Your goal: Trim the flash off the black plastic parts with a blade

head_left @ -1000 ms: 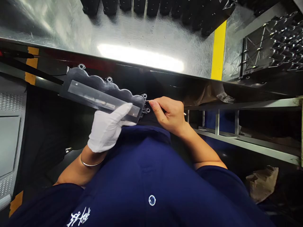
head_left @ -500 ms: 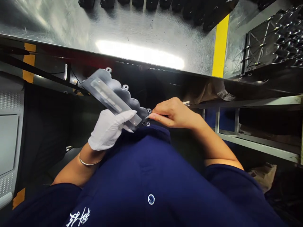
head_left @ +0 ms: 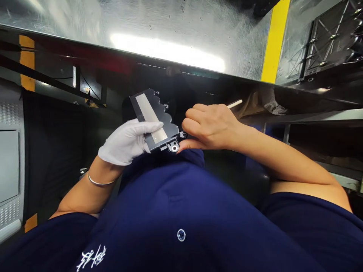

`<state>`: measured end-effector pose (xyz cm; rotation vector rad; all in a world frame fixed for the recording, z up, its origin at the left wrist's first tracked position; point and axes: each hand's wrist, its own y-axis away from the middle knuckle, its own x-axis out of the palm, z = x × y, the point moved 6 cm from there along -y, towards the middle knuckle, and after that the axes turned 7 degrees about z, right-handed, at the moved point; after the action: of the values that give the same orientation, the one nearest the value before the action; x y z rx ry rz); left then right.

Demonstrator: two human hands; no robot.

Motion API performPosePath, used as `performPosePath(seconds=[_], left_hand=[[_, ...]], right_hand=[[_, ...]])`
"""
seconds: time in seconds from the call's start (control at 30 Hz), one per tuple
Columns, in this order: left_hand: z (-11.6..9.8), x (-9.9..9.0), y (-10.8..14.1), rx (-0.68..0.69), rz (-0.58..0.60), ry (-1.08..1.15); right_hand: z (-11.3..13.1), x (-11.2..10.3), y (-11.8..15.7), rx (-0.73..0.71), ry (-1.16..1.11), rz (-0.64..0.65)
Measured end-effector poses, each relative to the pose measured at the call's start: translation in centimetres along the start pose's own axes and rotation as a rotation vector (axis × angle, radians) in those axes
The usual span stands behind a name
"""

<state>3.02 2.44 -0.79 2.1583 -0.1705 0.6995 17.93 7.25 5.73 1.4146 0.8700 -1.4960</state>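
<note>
My left hand (head_left: 124, 141), in a white glove, grips a black plastic part (head_left: 160, 109) with its thumb on top. The part has one scalloped edge, small mounting lugs with metal-lined holes, and a pale flat strip (head_left: 149, 113) along its face. My bare right hand (head_left: 208, 126) is closed at the part's near right corner, with the thumb beside the lug there. A slim tool with a pale handle (head_left: 235, 103) pokes out behind that hand. Its working end is hidden by my fingers.
A shiny metal bench (head_left: 170, 22) runs across beyond my hands, with yellow tape (head_left: 275, 41) on it. Black ribbed parts (head_left: 329, 41) lie at its right end. Below right are a pale rack rail (head_left: 312, 115) and a brown bag (head_left: 252, 104). A grey panel (head_left: 10, 162) stands at left.
The black part has turned steeper and tipped, so its near end with the lugs now shows. My right hand has rolled over at the corner, and more of the pale handle sticks out.
</note>
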Motion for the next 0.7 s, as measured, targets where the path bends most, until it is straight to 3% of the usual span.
performPosePath(seconds=[0.23, 0.4, 0.53, 0.7], left_hand=[[0.1, 0.0, -0.6, -0.012, 0.026, 0.082], [0.1, -0.6, -1.0, -0.016, 0.019, 0.026], [-0.2, -0.1, -1.2, -0.009, 0.029, -0.032], [-0.2, 0.6, -1.1, -0.060, 0.024, 0.068]], right_hand=[[0.3, -0.4, 0.6, -0.112, 0.068, -0.221], [-0.2, -0.2, 0.1, -0.080, 0.102, -0.192], [-0.1, -0.6, 0.3, -0.172, 0.064, -0.287], [-0.9, -0.5, 0.1, -0.056, 0.079, -0.279]])
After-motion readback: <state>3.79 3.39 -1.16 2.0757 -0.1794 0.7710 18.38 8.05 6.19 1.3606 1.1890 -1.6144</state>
